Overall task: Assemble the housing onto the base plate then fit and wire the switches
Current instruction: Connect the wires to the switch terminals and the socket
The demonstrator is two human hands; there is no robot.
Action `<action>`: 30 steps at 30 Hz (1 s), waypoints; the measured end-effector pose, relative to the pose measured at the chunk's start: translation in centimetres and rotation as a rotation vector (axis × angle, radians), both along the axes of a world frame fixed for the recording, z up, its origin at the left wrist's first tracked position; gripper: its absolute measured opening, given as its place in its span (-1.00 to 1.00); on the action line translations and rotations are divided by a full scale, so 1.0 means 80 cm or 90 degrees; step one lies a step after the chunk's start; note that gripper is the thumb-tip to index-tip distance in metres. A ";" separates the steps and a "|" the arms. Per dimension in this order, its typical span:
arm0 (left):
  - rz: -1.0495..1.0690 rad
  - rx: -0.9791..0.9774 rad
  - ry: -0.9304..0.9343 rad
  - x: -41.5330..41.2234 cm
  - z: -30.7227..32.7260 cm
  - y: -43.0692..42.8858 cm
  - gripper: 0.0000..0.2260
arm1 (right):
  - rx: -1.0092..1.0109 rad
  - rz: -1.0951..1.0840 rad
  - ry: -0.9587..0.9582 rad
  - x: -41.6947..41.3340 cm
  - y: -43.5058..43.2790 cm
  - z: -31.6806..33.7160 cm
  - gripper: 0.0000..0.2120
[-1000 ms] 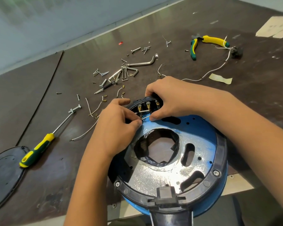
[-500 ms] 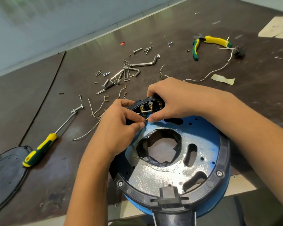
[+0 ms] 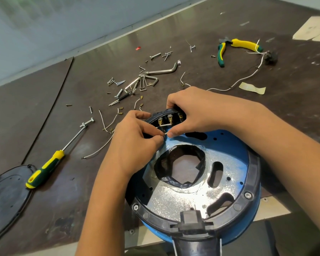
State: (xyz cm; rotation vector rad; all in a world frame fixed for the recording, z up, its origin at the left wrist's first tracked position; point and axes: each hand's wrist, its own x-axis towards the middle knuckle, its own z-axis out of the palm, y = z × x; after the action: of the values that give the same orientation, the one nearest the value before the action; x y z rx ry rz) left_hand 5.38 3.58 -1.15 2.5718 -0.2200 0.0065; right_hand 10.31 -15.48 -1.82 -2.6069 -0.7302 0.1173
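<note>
Screwdriver [image 3: 46, 169] left of housing [image 3: 251, 182]

- The black cover [image 3: 6, 196] at 8 o'clock is cut off by the left edge.
- The housing [image 3: 253, 174] loses its black neck past the bottom edge at 6 o'clock.
- The left hand [image 3: 135, 143] hides the housing's rim at 10 o'clock; its fingertips pinch and cover one end of the wire [image 3: 166, 133].
- The right hand [image 3: 194, 111] curls over the far rim, hiding part of the switches [image 3: 169, 119].
- The paper [image 3: 314, 31] at 2 o'clock runs off the right edge.
- The screws [image 3: 116, 83] at 11 o'clock are too small to tell apart.
</note>
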 end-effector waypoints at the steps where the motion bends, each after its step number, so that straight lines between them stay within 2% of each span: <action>1: 0.000 -0.001 0.000 0.000 0.001 -0.001 -0.84 | -0.003 -0.001 -0.001 0.000 0.000 0.000 -0.50; 8: 0.013 0.029 -0.012 -0.001 0.002 -0.005 -0.86 | -0.036 -0.008 -0.016 -0.002 0.002 0.000 -0.46; 13: 0.019 0.071 -0.036 -0.002 0.002 -0.007 -0.89 | -0.053 0.026 -0.048 -0.002 0.003 -0.002 -0.27; 16: 0.024 0.096 -0.040 -0.003 0.002 -0.009 -0.97 | -0.075 0.038 -0.070 -0.001 0.005 0.000 -0.35; 21: 0.050 0.127 -0.078 -0.006 0.000 -0.013 -0.89 | -0.111 0.043 -0.062 0.002 0.007 0.002 -0.39; 30: 0.031 0.104 -0.069 -0.005 0.003 -0.011 -0.98 | -0.050 0.085 -0.077 0.007 0.006 -0.001 -0.51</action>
State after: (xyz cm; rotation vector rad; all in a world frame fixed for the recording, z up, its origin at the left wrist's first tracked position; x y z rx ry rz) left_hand 4.95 2.68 -0.95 2.7424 -0.2068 0.1514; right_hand 10.86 -14.98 -1.93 -2.6557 -0.9606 0.0288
